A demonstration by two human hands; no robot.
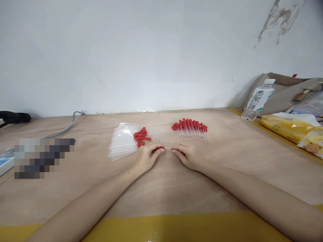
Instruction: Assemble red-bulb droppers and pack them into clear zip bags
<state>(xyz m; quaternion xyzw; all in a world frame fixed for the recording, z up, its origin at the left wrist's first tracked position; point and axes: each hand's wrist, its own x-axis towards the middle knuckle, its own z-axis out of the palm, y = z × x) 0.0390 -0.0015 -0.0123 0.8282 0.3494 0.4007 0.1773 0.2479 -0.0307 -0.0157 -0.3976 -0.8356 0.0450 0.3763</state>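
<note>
Between finger and thumb of my left hand (pixel 147 157) is a red rubber bulb (pixel 161 147). My right hand (pixel 190 156) pinches a thin clear dropper tube (pixel 167 148) whose end meets the bulb's mouth; I cannot tell how deep it sits. Just beyond my left hand lies a small heap of loose red bulbs (pixel 141 133). Several bare clear tubes (pixel 156 135) lie beside that heap. Behind my right hand, droppers with red bulbs on them (pixel 190 130) are fanned out in a row. Flat clear plastic bags (pixel 123 139) overlap in a stack at the left.
A plastic bottle (pixel 258 99) leans against a grey-beige bag (pixel 280 94) at the right, near a yellow packet (pixel 285 126). On the left are a grey cable (pixel 68 127), a white power strip (pixel 7 163) and a black object (pixel 15 117). A white wall (pixel 151 57) bounds the table's back.
</note>
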